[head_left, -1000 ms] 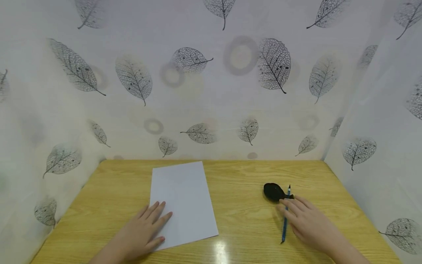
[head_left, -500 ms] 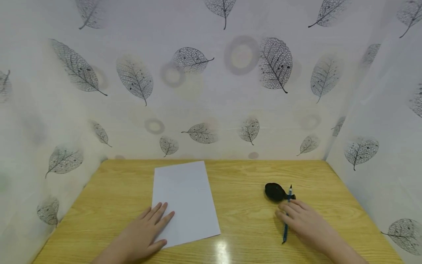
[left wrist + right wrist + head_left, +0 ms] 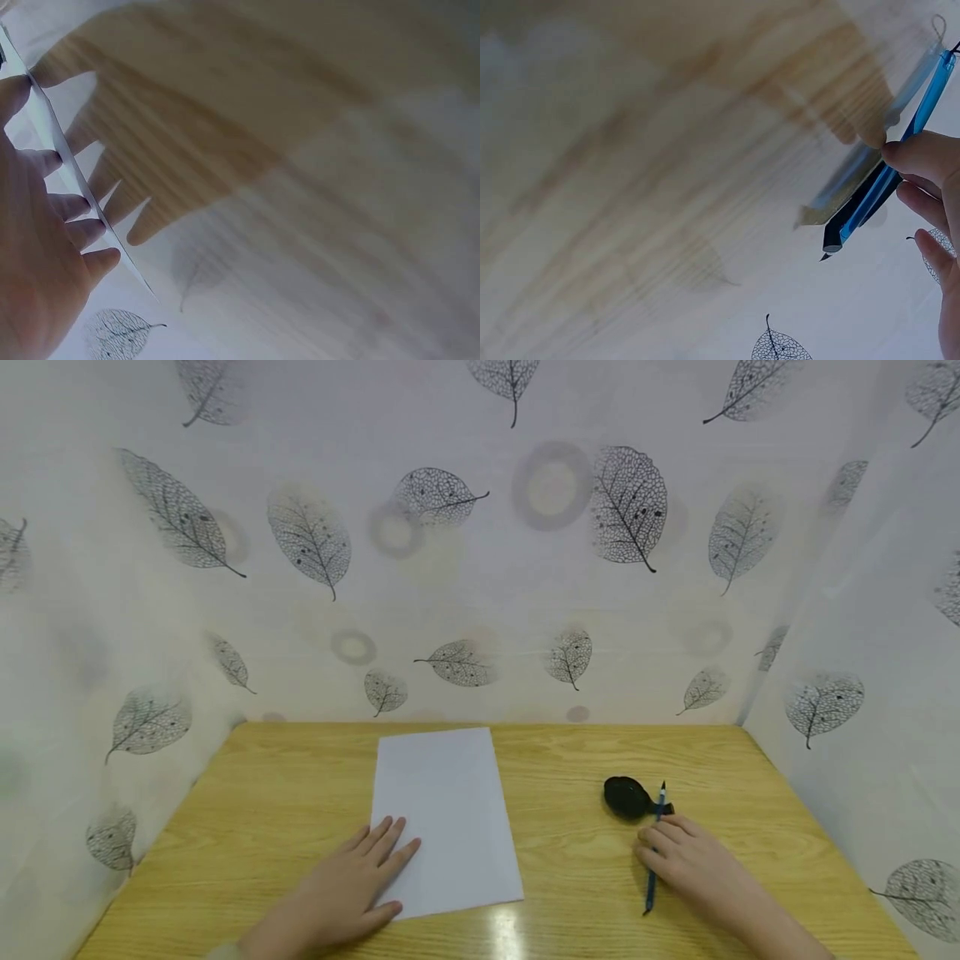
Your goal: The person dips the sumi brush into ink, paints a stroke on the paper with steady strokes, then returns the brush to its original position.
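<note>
A blank white sheet of paper point(image 3: 450, 810) lies on the table, left of centre. My left hand point(image 3: 345, 881) rests on its lower left edge with fingers spread and straight. From the left wrist, the paper point(image 3: 56, 139) appears nearly edge-on beside the fingers point(image 3: 88, 232). Over on the right, my right hand point(image 3: 693, 864) pinches the middle of a blue brush point(image 3: 650, 893) between thumb and fingers. Its dark tip points to the back, and the shaft crosses the narrow end of a black spoon-shaped dish point(image 3: 626, 797). The right wrist view shows the thumb against the brush point(image 3: 930, 94).
The wood-grain table point(image 3: 300, 760) is glossy and reflects the hands. White leaf-printed sheeting point(image 3: 465, 585) stands along its back and both sides. Table surface shows between the paper and the black dish.
My left hand has slid the paper to the right. The right hand's fingers have drawn in around the brush, which stays in nearly the same place across the dish.
</note>
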Available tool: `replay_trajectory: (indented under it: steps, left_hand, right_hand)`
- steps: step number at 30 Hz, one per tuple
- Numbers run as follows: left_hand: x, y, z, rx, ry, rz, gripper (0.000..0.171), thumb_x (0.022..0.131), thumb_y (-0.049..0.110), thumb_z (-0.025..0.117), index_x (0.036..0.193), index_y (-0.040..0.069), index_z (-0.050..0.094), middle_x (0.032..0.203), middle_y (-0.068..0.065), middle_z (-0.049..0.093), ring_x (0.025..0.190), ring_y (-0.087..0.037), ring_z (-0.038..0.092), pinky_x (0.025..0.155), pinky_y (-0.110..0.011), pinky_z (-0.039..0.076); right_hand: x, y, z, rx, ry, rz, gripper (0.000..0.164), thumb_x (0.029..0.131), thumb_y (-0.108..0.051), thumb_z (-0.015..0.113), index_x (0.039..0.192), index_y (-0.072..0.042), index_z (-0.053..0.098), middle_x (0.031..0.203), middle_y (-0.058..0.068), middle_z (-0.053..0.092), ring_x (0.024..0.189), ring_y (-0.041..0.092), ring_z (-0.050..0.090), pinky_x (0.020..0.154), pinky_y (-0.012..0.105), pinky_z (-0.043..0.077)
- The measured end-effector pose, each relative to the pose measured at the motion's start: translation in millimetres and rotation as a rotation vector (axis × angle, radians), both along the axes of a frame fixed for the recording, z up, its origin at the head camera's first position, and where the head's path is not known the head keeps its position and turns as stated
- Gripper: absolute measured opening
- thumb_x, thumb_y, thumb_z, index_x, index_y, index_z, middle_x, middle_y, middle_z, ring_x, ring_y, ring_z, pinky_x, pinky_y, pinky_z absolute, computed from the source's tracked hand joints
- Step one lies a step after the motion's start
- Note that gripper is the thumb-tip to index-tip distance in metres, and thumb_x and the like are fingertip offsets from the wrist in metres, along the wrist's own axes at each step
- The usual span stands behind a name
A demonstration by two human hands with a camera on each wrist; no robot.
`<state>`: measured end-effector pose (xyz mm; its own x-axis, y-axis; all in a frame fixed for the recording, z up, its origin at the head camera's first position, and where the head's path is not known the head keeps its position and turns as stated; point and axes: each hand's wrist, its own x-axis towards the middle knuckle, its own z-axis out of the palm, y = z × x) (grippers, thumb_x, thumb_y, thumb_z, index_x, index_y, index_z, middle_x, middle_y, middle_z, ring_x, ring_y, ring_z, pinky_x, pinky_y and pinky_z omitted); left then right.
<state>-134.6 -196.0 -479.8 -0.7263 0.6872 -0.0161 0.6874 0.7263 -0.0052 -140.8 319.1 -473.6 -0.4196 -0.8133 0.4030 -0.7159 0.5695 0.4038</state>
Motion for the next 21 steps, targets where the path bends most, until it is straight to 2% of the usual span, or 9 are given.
replay_trajectory:
  steps: [2,5,7,9,10,13,15,16,21]
  left_hand:
    - [-1.2,4,-1.5,-0.007,0.002,-0.006,0.074,0.107,0.061,0.046,0.166,0.017,0.038,0.171,-0.021,0.035,0.158,-0.038,0.038,0.124,-0.055,0.040]
    - [-3.0,12,-0.2,-0.027,0.000,-0.014,0.074,0.107,0.062,0.045,0.167,0.018,0.037,0.172,-0.020,0.034,0.159,-0.037,0.036,0.126,-0.053,0.038]
    - [-4.1,17,1.0,-0.043,-0.002,-0.017,0.075,0.107,0.062,0.045,0.167,0.019,0.036,0.173,-0.019,0.033,0.160,-0.036,0.035,0.127,-0.052,0.037]
    - [-5.2,23,3.0,-0.052,-0.005,-0.027,0.075,0.107,0.062,0.045,0.167,0.019,0.035,0.173,-0.019,0.032,0.160,-0.036,0.035,0.127,-0.052,0.036]
    - [-5.5,26,3.4,-0.055,-0.006,-0.032,0.075,0.107,0.062,0.045,0.167,0.019,0.035,0.173,-0.019,0.032,0.160,-0.036,0.035,0.128,-0.052,0.036]
    - [-7.4,33,3.3,-0.060,-0.005,-0.054,0.075,0.107,0.061,0.045,0.167,0.018,0.035,0.173,-0.020,0.033,0.160,-0.036,0.035,0.127,-0.052,0.037]
    - [-8.2,37,3.3,-0.056,0.000,-0.072,0.075,0.107,0.062,0.044,0.167,0.017,0.036,0.172,-0.020,0.033,0.159,-0.037,0.036,0.127,-0.052,0.038]
    - [-8.6,39,3.0,-0.057,0.004,-0.079,0.075,0.107,0.062,0.044,0.167,0.017,0.036,0.172,-0.020,0.033,0.159,-0.037,0.037,0.127,-0.052,0.038]
    - [-10.5,50,1.4,-0.070,-0.015,-0.091,0.076,0.108,0.064,0.041,0.168,0.019,0.032,0.174,-0.019,0.030,0.161,-0.037,0.034,0.128,-0.052,0.036]
  right_hand:
    - [-0.7,1,0.2,0.009,0.000,0.009,0.037,0.106,-0.013,0.038,0.096,-0.013,0.074,0.101,0.001,0.073,0.093,0.020,0.068,0.089,0.043,0.057]
    - [-1.6,1,0.1,0.021,0.003,0.014,0.027,0.101,-0.011,0.046,0.094,-0.014,0.072,0.099,-0.001,0.072,0.091,0.019,0.066,0.088,0.043,0.057]
    - [-2.1,1,0.2,0.026,0.011,0.017,0.028,0.103,-0.009,0.045,0.092,-0.014,0.071,0.096,-0.002,0.070,0.089,0.019,0.065,0.087,0.041,0.057]
    - [-2.4,0,0.3,0.029,0.028,0.015,0.039,0.108,-0.009,0.036,0.089,-0.015,0.070,0.093,-0.003,0.068,0.086,0.017,0.063,0.086,0.039,0.057]
    - [-2.7,0,0.5,0.030,0.031,0.020,0.033,0.103,-0.007,0.040,0.089,-0.014,0.069,0.092,-0.003,0.067,0.085,0.017,0.062,0.085,0.039,0.057]
    - [-3.3,-1,0.5,0.033,0.047,0.028,0.034,0.100,-0.004,0.039,0.086,-0.013,0.069,0.088,-0.003,0.065,0.082,0.017,0.061,0.084,0.037,0.056]
    - [-3.6,0,0.4,0.041,0.044,0.037,0.024,0.089,-0.005,0.046,0.086,-0.012,0.069,0.087,-0.002,0.064,0.081,0.017,0.060,0.083,0.037,0.055]
    - [-3.6,0,0.6,0.046,0.042,0.042,0.022,0.087,-0.004,0.048,0.086,-0.012,0.069,0.086,-0.002,0.064,0.081,0.018,0.061,0.083,0.038,0.055]
    - [-2.6,1,2.8,0.080,0.019,0.041,0.023,0.090,-0.007,0.049,0.086,-0.012,0.072,0.085,-0.002,0.066,0.081,0.016,0.063,0.082,0.037,0.057]
